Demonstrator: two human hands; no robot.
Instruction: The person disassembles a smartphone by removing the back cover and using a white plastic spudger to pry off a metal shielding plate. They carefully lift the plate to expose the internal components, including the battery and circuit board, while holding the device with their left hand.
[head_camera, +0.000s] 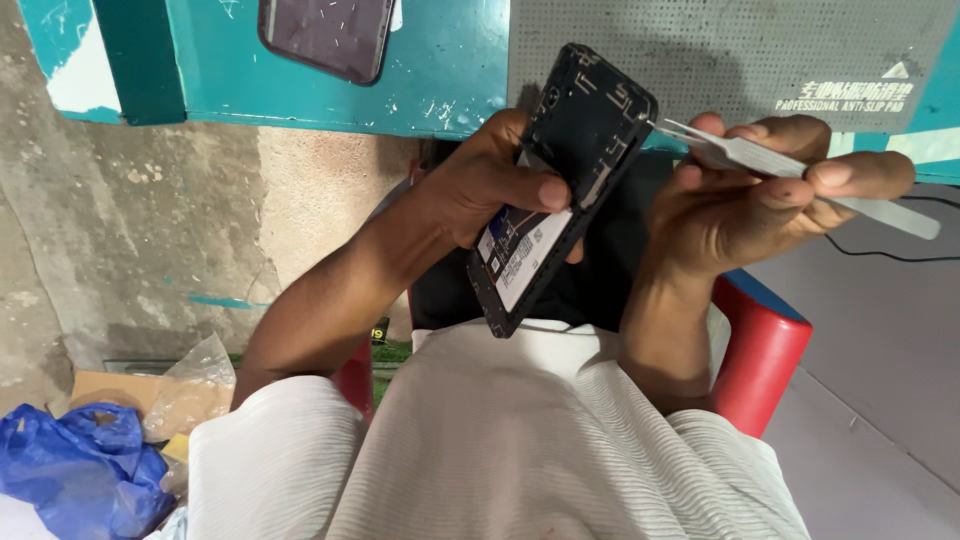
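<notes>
My left hand (480, 185) grips an opened black phone (570, 160) with its back cover off, tilted, showing the inner frame and a white-labelled battery (525, 250). The thumb presses across the phone's middle. My right hand (760, 200) holds silver metal tweezers (780, 165), whose tips touch the phone's upper right edge. Both hands are raised above my lap in front of the teal table edge.
A teal workbench (300, 90) holds another dark phone (325, 35) and a grey anti-slip mat (730, 50). I sit on a red chair (765, 350). A blue plastic bag (85, 465) and clear bag (190, 390) lie on the floor at left. A black cable (890, 250) runs at right.
</notes>
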